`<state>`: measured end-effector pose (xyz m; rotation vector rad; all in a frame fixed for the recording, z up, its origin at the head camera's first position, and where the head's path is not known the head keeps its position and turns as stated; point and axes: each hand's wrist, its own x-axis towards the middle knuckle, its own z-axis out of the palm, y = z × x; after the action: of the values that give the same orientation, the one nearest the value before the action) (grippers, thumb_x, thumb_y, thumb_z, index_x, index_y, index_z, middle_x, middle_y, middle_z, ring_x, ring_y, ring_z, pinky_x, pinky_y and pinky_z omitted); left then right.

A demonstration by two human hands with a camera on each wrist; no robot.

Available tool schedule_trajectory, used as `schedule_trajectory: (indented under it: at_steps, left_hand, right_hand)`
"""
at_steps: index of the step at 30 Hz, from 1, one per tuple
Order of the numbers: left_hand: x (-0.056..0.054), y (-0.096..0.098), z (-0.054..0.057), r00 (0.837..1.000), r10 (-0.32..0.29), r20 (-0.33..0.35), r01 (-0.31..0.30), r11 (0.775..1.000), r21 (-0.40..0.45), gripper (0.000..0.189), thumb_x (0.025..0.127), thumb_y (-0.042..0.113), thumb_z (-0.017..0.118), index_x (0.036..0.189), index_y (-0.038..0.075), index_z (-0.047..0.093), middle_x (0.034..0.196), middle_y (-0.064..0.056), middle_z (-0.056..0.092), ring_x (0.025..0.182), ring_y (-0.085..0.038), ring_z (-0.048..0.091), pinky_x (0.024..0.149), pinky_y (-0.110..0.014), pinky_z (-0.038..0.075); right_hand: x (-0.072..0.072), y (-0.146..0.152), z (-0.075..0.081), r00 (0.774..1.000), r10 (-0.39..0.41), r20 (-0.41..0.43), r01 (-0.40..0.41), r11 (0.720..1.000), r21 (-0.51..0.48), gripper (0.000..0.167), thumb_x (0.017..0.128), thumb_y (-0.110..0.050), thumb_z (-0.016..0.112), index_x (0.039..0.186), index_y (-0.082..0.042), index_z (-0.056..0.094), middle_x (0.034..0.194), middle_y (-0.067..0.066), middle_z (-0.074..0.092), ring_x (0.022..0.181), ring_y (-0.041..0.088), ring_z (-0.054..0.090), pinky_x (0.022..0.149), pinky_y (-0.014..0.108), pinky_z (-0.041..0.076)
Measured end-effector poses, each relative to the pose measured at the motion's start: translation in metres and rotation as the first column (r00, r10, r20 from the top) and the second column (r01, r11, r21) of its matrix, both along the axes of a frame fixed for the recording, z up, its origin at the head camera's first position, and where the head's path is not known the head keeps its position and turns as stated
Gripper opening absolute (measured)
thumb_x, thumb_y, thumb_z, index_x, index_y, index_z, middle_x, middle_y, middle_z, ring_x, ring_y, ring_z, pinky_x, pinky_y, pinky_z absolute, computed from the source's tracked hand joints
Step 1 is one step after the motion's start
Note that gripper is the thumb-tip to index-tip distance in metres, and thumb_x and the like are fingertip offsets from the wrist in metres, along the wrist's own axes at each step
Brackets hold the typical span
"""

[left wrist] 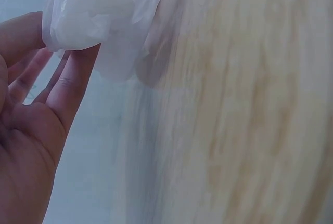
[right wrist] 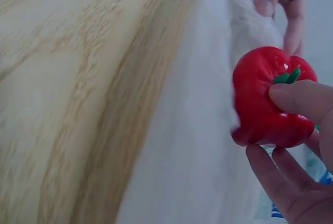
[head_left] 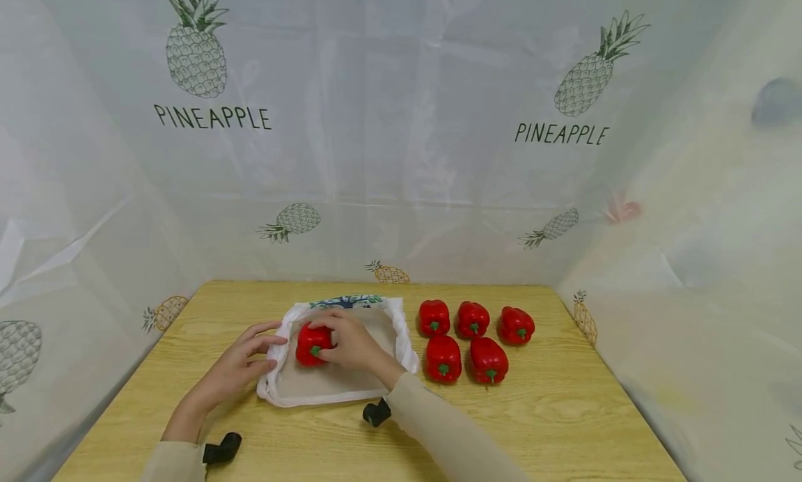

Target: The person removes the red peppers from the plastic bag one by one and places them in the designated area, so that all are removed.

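A white plastic bag lies on the table, its mouth spread wide and its rim bunched. My right hand holds a red bell pepper over the left part of the bag's mouth. In the right wrist view the thumb presses near the green stem of this pepper, with fingers underneath. At the bag's left side, my left hand holds the rim. The left wrist view shows its thumb and fingers around the white plastic; some fingertips are hidden behind it.
Several red bell peppers stand in two rows just right of the bag on the wood-grain table. A pale curtain printed with pineapples hangs behind the table and along both sides.
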<state>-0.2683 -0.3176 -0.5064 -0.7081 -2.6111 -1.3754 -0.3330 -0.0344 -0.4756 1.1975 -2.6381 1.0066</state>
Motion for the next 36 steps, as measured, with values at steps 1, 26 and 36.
schedule_trajectory:
  at_steps: [1, 26, 36]
  left_hand:
    - [0.000, 0.000, 0.000, 1.000, 0.000, 0.001, 0.000, 1.000, 0.002, 0.035, 0.104, 0.014, 0.071, 0.137, 0.007, 0.068, 0.165, -0.012, 0.036, 0.117, -0.009, 0.057, 0.089, -0.027, 0.055]
    - [0.007, 0.004, 0.006, 0.999, 0.009, -0.040, -0.009, 1.000, 0.001, 0.033, 0.102, 0.008, 0.071, 0.135, 0.009, 0.069, 0.162, -0.013, 0.040, 0.116, -0.014, 0.060, 0.087, -0.026, 0.055]
    - [0.006, 0.003, 0.004, 0.999, 0.001, -0.047, -0.001, 1.000, -0.001, 0.033, 0.103, 0.009, 0.070, 0.136, 0.007, 0.069, 0.162, -0.015, 0.038, 0.116, -0.014, 0.060, 0.083, -0.028, 0.056]
  right_hand:
    - [0.001, 0.002, 0.002, 1.000, 0.005, 0.013, -0.005, 1.000, -0.002, 0.048, 0.091, -0.013, 0.085, 0.136, -0.020, 0.071, 0.142, -0.001, 0.060, 0.119, 0.011, 0.061, 0.092, 0.022, 0.056]
    - [0.022, 0.062, 0.041, 0.995, 0.053, 0.079, -0.046, 0.995, -0.090, 0.049, 0.091, -0.005, 0.084, 0.137, -0.015, 0.071, 0.137, 0.003, 0.061, 0.119, 0.016, 0.061, 0.080, 0.024, 0.061]
    - [0.024, 0.085, 0.043, 0.995, 0.034, 0.090, -0.025, 0.995, -0.096, 0.048, 0.090, -0.005, 0.085, 0.135, -0.014, 0.071, 0.145, 0.004, 0.058, 0.125, 0.022, 0.062, 0.082, 0.026, 0.061]
